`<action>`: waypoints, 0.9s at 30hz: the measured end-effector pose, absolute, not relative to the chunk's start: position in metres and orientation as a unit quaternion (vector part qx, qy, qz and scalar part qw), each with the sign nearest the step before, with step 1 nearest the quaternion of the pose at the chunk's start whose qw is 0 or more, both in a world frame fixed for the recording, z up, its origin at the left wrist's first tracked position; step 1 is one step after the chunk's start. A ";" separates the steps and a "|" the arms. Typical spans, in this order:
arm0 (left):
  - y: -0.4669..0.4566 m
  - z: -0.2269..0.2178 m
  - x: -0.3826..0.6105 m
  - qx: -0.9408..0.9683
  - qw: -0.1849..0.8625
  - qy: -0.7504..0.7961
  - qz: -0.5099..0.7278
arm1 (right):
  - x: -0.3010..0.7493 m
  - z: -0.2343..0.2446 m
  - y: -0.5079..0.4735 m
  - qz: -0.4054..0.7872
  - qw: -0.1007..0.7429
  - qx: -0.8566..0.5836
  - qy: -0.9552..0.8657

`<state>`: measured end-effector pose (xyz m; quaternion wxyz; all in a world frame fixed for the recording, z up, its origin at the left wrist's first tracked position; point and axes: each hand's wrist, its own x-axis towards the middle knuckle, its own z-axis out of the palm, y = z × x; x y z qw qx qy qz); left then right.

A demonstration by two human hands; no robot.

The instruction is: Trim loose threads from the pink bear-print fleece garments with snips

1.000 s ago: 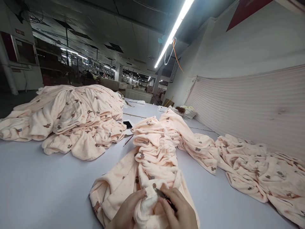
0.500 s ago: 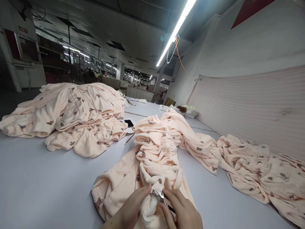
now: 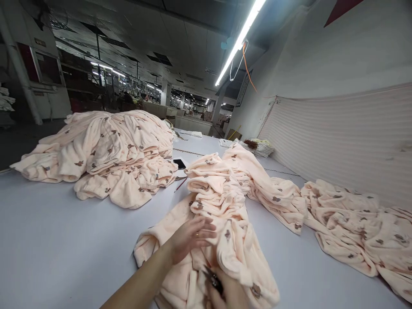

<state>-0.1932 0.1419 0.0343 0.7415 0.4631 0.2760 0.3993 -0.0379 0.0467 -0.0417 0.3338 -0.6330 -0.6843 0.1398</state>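
A peach fleece garment (image 3: 222, 201) printed with small brown bears lies bunched on the white table (image 3: 64, 240) in front of me. My left hand (image 3: 193, 234) reaches forward and lies on the garment with its fingers stretched out; a ring shows on one finger. At the bottom edge my right hand (image 3: 225, 294) is closed on small dark thread snips (image 3: 213, 279). A fold of the garment partly covers this hand.
A big heap of the same peach garments (image 3: 112, 150) sits at the left. More garments (image 3: 354, 223) trail off to the right along a striped cloth wall (image 3: 337, 137). A phone (image 3: 179, 163) and a red pencil (image 3: 180, 184) lie between the heaps. A stack of papers (image 3: 257, 148) lies at the back.
Both hands were pinching a white edge of the garment with the snips at it. My left hand has let go and moved forward onto the cloth; my right hand has dropped lower.
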 end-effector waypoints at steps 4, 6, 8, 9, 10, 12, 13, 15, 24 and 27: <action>0.116 0.005 -0.226 0.528 0.571 0.423 0.465 | -0.008 -0.021 0.066 0.331 0.529 -0.612 -0.486; 0.100 -0.009 -0.228 0.626 0.414 0.488 0.446 | -0.003 -0.010 0.073 0.405 0.581 -0.583 -0.399; 0.087 -0.016 -0.218 0.702 0.309 0.503 0.399 | -0.005 -0.002 0.076 0.469 0.599 -0.546 -0.352; 0.083 -0.017 -0.209 0.719 0.305 0.497 0.379 | -0.007 0.001 0.076 0.496 0.599 -0.529 -0.339; 0.081 -0.016 -0.199 0.725 0.321 0.488 0.364 | -0.009 0.003 0.076 0.514 0.599 -0.515 -0.334; 0.084 -0.012 -0.177 0.710 0.392 0.466 0.354 | -0.011 0.007 0.075 0.522 0.608 -0.493 -0.340; 0.087 -0.010 -0.166 0.696 0.432 0.448 0.357 | -0.011 0.008 0.075 0.515 0.614 -0.484 -0.352; 0.096 -0.009 -0.148 0.684 0.460 0.425 0.373 | -0.004 0.011 0.075 0.492 0.614 -0.480 -0.388; 0.118 -0.005 -0.167 0.677 0.368 0.440 0.460 | 0.057 0.027 0.077 0.211 0.433 -0.625 -0.615; 0.115 -0.003 -0.176 0.674 0.345 0.410 0.509 | 0.041 0.029 0.069 0.114 0.357 -0.655 -0.656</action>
